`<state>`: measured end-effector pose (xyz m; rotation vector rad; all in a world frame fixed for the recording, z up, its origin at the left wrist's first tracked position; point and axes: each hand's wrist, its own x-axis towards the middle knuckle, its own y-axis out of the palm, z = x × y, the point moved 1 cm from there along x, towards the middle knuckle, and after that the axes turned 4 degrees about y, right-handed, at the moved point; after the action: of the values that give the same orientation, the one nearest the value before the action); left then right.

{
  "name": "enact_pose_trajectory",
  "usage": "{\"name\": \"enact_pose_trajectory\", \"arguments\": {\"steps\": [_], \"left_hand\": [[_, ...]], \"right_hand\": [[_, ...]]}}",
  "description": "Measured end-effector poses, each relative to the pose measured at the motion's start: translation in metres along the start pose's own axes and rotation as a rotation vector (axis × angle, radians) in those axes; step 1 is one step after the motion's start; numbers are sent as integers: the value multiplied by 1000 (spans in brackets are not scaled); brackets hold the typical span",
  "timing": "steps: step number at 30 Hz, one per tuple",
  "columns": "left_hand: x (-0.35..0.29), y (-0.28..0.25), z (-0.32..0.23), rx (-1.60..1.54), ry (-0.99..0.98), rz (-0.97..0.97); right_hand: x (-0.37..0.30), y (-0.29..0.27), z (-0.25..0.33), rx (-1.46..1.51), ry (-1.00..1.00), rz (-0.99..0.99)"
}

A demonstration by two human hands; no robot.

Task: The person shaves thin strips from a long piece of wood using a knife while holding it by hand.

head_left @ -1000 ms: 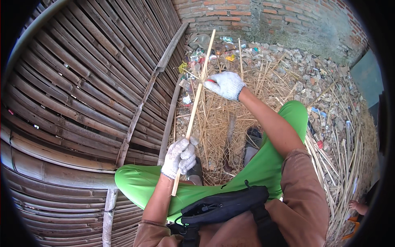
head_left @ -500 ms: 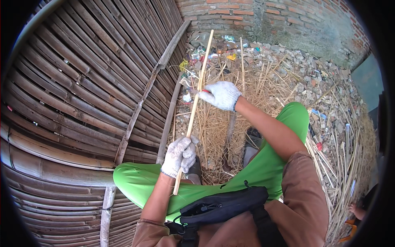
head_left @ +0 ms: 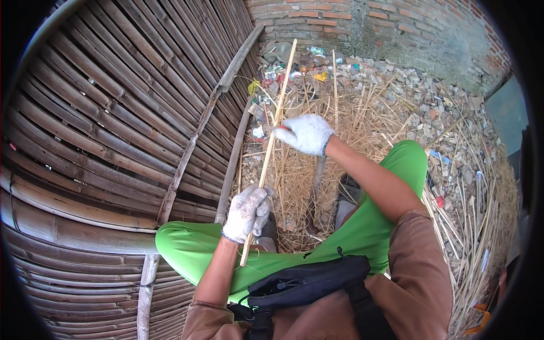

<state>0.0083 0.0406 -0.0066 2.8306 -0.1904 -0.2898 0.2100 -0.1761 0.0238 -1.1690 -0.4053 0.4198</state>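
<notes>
A long, pale bamboo strip (head_left: pixel 267 158) runs slantwise from my lap toward the wall. Around its lower part my gloved left hand (head_left: pixel 245 214) is closed, with the strip's near end sticking out above my green trousers. My right hand (head_left: pixel 307 135), also in a white knit glove, is closed on a red-handled knife (head_left: pixel 285 129) against the strip's upper half. Only a little of the handle shows; the blade cannot be made out now. Thin, curled shavings stand off the strip beyond my right hand.
To the left rises a slatted bamboo structure (head_left: pixel 113 130) with a pole along it. Straw-like shavings (head_left: pixel 300 181) cover the ground between my feet. Farther off are rubble and litter (head_left: pixel 419 93), then a brick wall (head_left: pixel 317 22). Several pale strips (head_left: pixel 450 249) lie at the right.
A thin, curled shaving now shows beside the upper strip. The knife blade, visible earlier left of the strip, no longer shows clearly. Both hands have barely shifted.
</notes>
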Motion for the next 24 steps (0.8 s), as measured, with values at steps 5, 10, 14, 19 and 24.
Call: {"name": "enact_pose_trajectory", "arguments": {"steps": [5, 10, 14, 19, 24], "left_hand": [[-2, 6, -4, 136, -41, -40], [4, -4, 0, 155, -26, -88], [5, -3, -3, 139, -39, -109], [1, 8, -6, 152, -26, -91], [4, -3, 0, -145, -13, 8]], "right_hand": [[11, -10, -32, -22, 19, -139], [-38, 21, 41, 66, -163, 100], [-45, 17, 49, 34, -202, 110], [1, 3, -28, -27, 39, -115], [-31, 10, 25, 55, -79, 9]]}}
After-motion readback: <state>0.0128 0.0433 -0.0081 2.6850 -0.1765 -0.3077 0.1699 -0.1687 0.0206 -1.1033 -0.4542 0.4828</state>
